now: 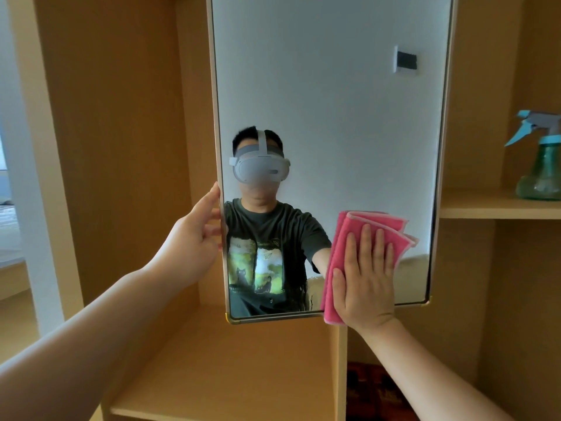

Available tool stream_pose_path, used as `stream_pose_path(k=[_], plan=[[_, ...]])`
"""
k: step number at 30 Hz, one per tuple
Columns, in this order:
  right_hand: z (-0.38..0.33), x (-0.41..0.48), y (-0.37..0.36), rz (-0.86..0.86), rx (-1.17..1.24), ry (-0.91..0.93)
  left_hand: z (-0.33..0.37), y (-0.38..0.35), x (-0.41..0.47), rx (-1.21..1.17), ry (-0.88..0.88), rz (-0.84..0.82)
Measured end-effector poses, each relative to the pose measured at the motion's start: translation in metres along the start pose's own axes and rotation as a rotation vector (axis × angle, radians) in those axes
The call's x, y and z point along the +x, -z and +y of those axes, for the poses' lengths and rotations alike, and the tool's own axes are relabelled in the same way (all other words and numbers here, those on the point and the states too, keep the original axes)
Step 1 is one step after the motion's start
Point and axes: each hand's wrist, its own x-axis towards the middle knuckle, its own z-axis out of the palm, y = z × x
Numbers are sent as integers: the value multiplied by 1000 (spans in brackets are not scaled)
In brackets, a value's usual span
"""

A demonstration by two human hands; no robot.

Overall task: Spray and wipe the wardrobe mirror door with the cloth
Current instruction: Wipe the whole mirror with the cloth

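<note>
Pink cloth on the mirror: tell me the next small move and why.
Probably slide the pink cloth up and leftward across the glass. The right hand presses it flat against the lower right corner of the mirror door, so most of the glass lies above and left of it, while the left hand grips the door's left edge, steadying it.

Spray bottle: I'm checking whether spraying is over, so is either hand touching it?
Apart. In the head view the spray bottle stands alone on the shelf; the right hand presses the cloth, the left hand holds the mirror door's edge.
</note>
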Motion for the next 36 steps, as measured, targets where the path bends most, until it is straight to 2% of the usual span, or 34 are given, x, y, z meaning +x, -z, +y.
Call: stream_pose_path(k=[12,18,36], plan=[[-64,1,-9,36,65,123,6,0,-1,18,20,-23],[-88,-1,-14,73,71,115,4,0,-1,37,29,-30],[-134,-9,-16,3,3,223,9,2,-4,47,20,-66]])
